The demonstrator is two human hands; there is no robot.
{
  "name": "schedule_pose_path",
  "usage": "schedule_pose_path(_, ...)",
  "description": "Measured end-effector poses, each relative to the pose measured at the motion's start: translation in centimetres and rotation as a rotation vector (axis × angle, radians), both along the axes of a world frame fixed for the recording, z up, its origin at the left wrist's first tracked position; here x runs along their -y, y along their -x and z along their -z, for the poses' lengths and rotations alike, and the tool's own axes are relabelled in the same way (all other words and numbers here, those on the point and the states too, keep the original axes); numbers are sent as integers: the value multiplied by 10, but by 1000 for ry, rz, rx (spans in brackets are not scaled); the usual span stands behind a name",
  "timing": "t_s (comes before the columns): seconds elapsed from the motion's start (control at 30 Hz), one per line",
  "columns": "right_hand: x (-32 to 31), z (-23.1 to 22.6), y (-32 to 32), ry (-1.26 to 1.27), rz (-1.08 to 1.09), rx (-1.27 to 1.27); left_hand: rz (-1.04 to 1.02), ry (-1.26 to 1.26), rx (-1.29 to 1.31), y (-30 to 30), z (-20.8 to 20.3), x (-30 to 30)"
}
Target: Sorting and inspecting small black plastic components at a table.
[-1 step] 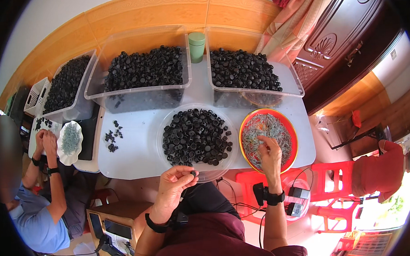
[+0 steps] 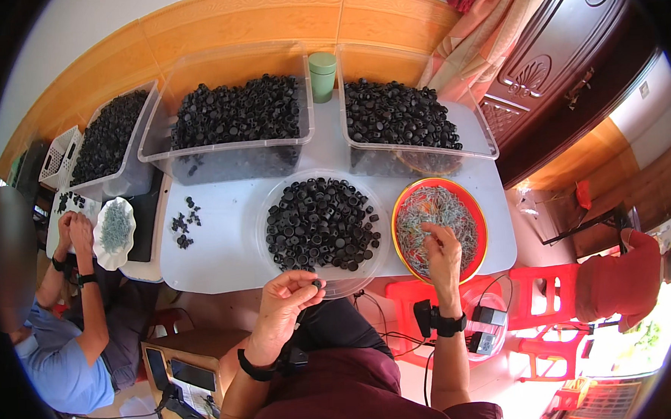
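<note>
- left hand (image 2: 289, 301) clamps a small black cap (image 2: 317, 284) between thumb and fingertips, just off the near rim of the tray (image 2: 349, 288)
- pins (image 2: 435, 206) lie right of that grip and beyond it, right hand (image 2: 444, 255) nearer, over the red bowl (image 2: 482, 236); its fingers curl, hold can't be told
- thin, grey, metallic-looking pins, axes every which way
- loose caps (image 2: 317, 219) heap ahead of the left grip, stubby, round, plastic-looking

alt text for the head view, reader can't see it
A person's left hand holds a small round black piece; the right hand is over thin grey metal pieces in a round red yellow-rimmed bowl. Beside it, a round clear plastic tray holds small black pieces; three clear plastic bins stand behind.
</note>
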State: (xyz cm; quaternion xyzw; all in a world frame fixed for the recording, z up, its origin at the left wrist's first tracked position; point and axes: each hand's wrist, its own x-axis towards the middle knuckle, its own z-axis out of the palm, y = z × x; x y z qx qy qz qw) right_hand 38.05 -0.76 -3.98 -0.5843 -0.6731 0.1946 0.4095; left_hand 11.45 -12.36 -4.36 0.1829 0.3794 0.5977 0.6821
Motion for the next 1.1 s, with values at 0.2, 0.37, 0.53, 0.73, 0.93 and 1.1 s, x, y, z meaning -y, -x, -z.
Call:
schedule_pose_path(0.2,27,-31,34,391,-130,-605,26,-56,100,0,-4,0)
schedule_pose_path(0.37,60,-37,80,661,-400,-849,47,-88,133,0,-6,1)
schedule_pose_path(0.53,73,-28,103,592,-575,-881,47,-80,117,2,-11,3)
schedule_pose_path(0.73,76,-28,108,558,-568,-738,40,-85,75,2,-7,6)
schedule_pose_path(0.93,80,-34,113,250,-479,-406,14,-87,13,-1,-10,6)
schedule_pose_path(1.1,85,-42,117,227,-443,-319,-8,-77,-101,-2,-9,8)
